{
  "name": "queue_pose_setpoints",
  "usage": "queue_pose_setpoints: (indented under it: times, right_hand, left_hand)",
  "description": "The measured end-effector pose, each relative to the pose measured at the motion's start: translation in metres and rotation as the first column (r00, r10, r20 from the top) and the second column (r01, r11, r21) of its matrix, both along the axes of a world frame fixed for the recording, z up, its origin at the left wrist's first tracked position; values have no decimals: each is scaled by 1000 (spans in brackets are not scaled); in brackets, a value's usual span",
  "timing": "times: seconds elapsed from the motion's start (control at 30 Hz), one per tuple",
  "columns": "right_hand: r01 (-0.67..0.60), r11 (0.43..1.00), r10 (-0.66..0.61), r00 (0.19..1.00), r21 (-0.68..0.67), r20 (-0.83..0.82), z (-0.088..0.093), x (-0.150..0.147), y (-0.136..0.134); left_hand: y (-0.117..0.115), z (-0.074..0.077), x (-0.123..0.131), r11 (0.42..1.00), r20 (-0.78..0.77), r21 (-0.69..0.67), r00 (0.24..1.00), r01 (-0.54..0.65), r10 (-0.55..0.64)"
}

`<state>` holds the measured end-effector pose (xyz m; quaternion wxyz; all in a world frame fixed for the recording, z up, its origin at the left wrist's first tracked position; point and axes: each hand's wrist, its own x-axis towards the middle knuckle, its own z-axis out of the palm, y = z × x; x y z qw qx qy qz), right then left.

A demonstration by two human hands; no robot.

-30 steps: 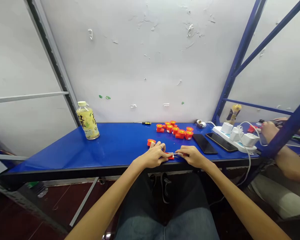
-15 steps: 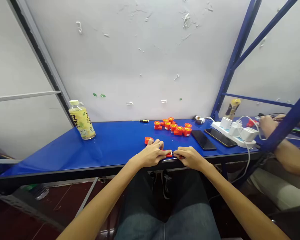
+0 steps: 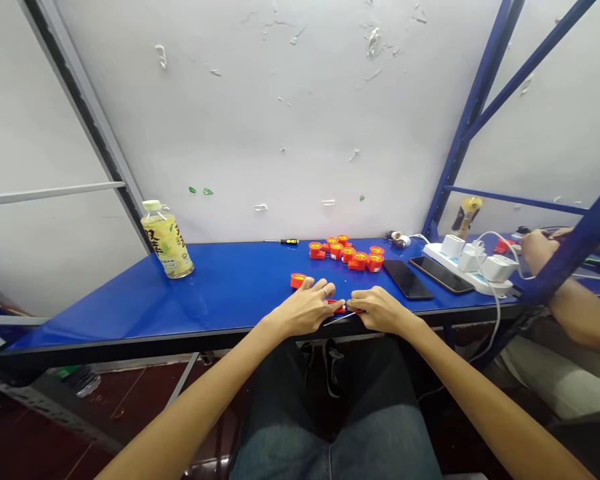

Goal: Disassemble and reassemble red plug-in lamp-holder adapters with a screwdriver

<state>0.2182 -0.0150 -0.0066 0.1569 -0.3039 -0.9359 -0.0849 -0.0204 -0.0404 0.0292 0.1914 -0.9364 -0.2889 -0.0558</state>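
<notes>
From here I have both forearms reaching onto the blue bench [image 3: 230, 287], with the left grip [image 3: 305, 308] and right grip [image 3: 383, 311] close together at its front edge. A small red plastic piece [image 3: 337, 305] sits between them, right at the inner fingertips, and a thin metal shaft [image 3: 339, 319] slants out from beneath the right fingers toward the left hand. The left fingers [image 3: 325, 291] curl over the near side of the piece, and the right fingers [image 3: 355, 300] come in against it from the other side. Both grips look closed in around this small work, but the fingers hide too much for me to tell how firmly either one clenches. Just beyond the left hand lies a single orange-red cup [image 3: 298, 281], and farther back a cluster of similar orange-red cups [image 3: 347, 253] sits near the wall. A yellow-and-black screwdriver [image 3: 289, 241] lies behind them. To the left stands a yellow-labelled bottle [image 3: 167, 241]; to the right lie two phones [image 3: 407, 279] beside a white power strip [image 3: 467, 270]. A co-worker's hand [image 3: 537, 251] works past the blue rack post [image 3: 575, 233].
</notes>
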Motion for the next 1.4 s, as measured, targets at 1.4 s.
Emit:
queue_pose_setpoints:
  times: [1.4]
  right_hand:
    - [109,931,-325,682,-348,-656,-2,43,2]
  left_hand:
    - [7,-14,10,962,345,-268,928,-45,140]
